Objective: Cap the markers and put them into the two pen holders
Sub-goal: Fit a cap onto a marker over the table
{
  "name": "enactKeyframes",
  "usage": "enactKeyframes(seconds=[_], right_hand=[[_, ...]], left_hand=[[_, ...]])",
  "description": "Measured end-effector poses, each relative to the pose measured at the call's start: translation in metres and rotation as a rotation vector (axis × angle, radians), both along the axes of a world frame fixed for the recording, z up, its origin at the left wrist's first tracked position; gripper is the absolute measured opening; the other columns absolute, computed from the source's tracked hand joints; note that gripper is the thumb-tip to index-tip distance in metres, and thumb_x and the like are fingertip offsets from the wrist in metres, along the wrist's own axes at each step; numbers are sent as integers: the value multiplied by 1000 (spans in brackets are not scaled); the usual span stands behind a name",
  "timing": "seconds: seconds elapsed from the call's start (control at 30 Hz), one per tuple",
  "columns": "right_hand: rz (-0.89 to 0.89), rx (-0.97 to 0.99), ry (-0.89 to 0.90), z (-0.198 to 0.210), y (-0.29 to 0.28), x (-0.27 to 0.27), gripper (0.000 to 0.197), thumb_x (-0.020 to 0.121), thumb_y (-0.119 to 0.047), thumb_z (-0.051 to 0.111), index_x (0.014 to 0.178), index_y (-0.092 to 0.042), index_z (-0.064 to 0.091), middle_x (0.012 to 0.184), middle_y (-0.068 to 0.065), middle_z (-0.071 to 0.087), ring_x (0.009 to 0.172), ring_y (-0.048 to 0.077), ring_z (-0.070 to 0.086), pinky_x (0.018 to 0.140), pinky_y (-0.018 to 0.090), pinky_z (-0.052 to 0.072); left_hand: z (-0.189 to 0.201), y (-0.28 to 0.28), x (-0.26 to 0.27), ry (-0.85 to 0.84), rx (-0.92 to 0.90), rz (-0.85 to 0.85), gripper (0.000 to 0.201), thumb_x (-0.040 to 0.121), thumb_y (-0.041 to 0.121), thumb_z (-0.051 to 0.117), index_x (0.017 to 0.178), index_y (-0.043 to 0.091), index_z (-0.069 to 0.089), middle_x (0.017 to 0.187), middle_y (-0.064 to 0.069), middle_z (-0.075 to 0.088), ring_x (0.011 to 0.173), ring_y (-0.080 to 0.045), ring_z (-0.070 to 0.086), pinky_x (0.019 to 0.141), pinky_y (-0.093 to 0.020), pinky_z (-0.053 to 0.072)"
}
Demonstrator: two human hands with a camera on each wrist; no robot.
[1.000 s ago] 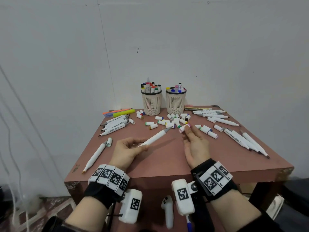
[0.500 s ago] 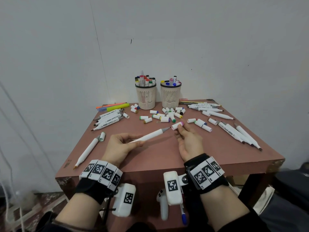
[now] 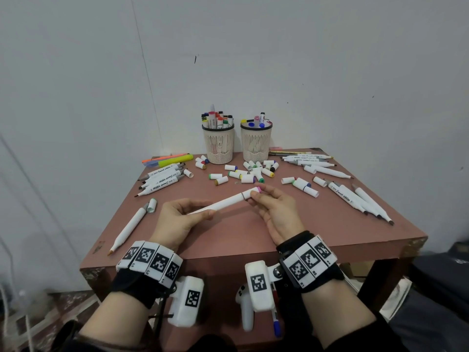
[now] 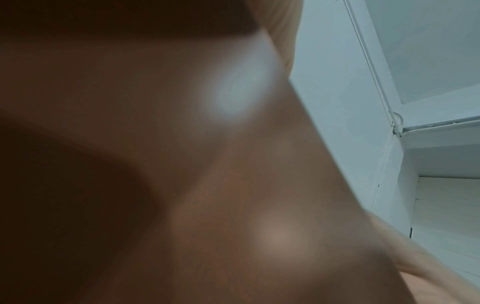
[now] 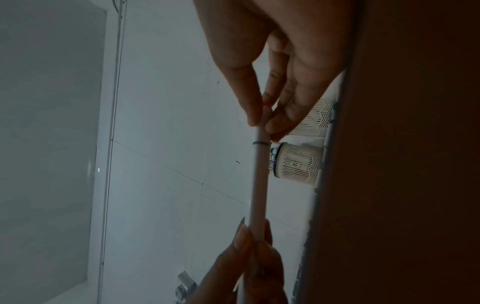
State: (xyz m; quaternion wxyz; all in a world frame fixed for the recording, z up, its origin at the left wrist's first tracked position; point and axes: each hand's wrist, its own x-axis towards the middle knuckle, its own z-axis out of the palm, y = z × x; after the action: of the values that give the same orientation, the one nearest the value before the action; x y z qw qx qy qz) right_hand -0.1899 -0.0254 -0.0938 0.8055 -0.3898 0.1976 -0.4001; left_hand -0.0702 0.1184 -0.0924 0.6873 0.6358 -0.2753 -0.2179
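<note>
Bench: reddish-brown bench [image 3: 317, 240] against a white wall [image 3: 330, 72].
Left hand [image 3: 177, 219]: grips the marker [image 3: 223, 202] body.
Right hand [image 3: 276, 209]: pinches the pink-tipped cap [image 3: 253, 192] on its end.
Beyond hands: two pen holders [image 3: 218, 143], loose caps [image 3: 247, 174], uncapped markers [image 3: 162, 180].

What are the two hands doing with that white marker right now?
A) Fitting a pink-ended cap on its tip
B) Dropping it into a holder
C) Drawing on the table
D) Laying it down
A: the left hand steadies the white marker while the right hand pinches the pink-ended cap over its tip.
</note>
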Motion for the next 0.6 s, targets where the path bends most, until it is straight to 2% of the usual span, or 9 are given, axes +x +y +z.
enactKeyframes(seconds=[0.07,0.17,0.33,0.4,0.47,0.6], right_hand=[[12,-32,32,1,1,0,19,83,15,58,93,-1,59,80,13,66,64,18,68,66,22,58],[47,-83,91,0,0,-1,17,83,15,58,92,0,58,82,16,66,62,19,68,67,23,59],[187,-178,209,-1,-5,-11,14,84,16,55,86,2,61,81,20,66,62,20,68,75,30,58],[226,-204,246,-2,-6,-14,14,83,16,56,86,4,62,79,20,67,61,20,68,73,30,59],[242,-244,287,-2,-7,-15,13,83,15,57,85,3,64,77,19,68,59,20,68,66,25,59],[295,-302,329,-3,-7,-17,10,83,11,60,89,4,65,74,19,69,59,21,68,64,22,58]], left_hand=[[-1,1,1,-1,9,5,19,73,-6,72,87,7,72,64,-8,70,46,-3,58,47,-10,43],[-3,1,4,14,19,-1,20,72,-6,73,87,7,73,69,-8,72,58,-10,66,55,-14,51],[-4,2,6,2,52,-6,19,71,-9,72,84,4,71,66,-3,72,57,-8,66,57,-15,53],[-5,2,7,-19,72,1,18,71,-9,72,82,6,72,65,-1,72,57,-7,65,58,-14,53],[-5,2,8,-44,88,12,17,71,-7,73,81,7,72,62,1,71,55,-5,63,56,-13,51],[-5,2,7,-99,115,24,12,73,-5,73,79,6,71,48,7,63,42,1,52,46,-9,41]])
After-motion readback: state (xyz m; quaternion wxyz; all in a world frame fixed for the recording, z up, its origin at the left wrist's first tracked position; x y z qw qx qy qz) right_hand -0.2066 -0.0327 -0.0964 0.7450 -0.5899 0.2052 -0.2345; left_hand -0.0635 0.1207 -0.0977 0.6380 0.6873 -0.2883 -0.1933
